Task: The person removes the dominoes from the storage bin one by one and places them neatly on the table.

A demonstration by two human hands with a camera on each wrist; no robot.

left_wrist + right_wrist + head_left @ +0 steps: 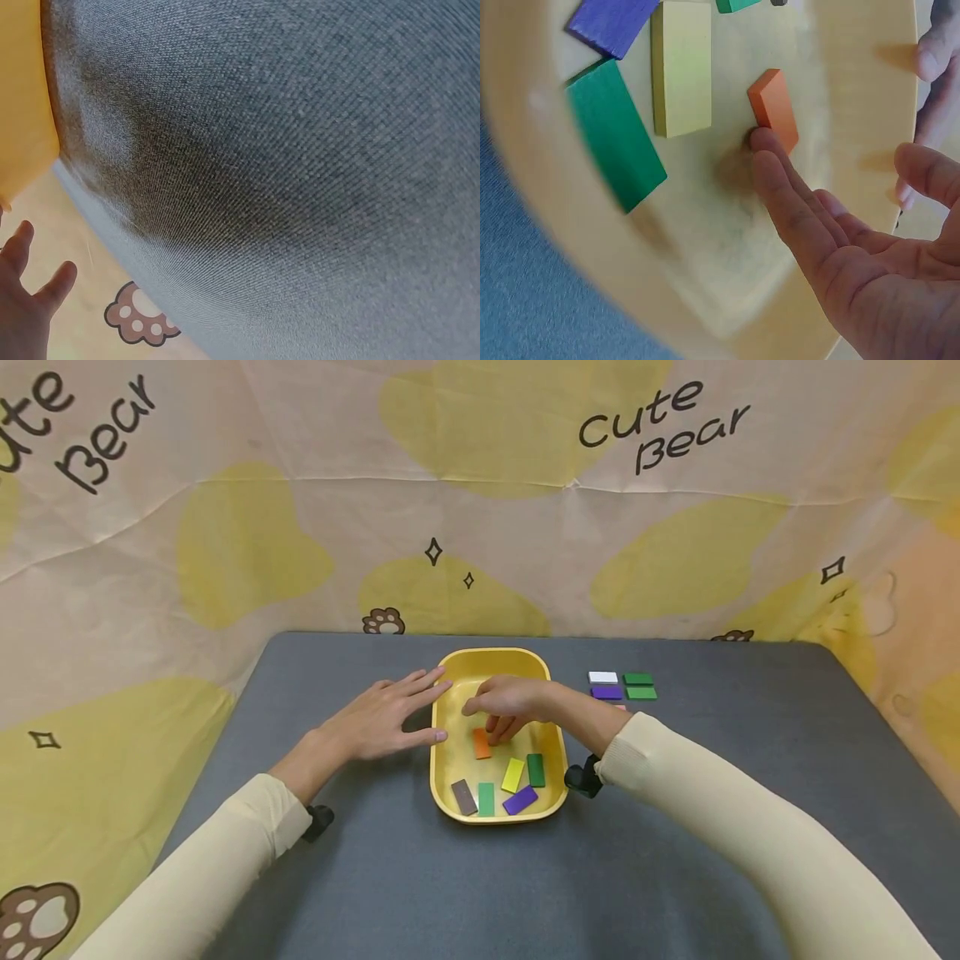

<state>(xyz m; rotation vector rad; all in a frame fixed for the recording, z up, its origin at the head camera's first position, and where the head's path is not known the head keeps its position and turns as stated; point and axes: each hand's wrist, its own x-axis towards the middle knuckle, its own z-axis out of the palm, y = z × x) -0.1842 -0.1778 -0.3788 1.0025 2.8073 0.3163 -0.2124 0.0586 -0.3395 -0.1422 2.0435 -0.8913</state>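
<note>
A yellow plastic tray (453, 764) stands on the table, with several small flat blocks in it. My left hand (382, 718) is at its left rim, fingers stretched out and spread. Inside the tray, my right hand (517, 700) reaches down over the far half. In the right wrist view its fingertips (768, 169) are right at an orange block (778, 109), while the thumb stands well away. Nearer the front lie a yellow block (513, 775), a dark green block (536, 770), a purple block (521, 800), a light green block (486, 799) and a brown block (463, 797).
Right of the tray, on the grey table (480, 893), lie a white block (603, 677), another purple block (607, 692) and two green blocks (640, 686). A pink block (619, 707) is mostly hidden behind the right forearm. A patterned cloth (495, 560) hangs behind the table.
</note>
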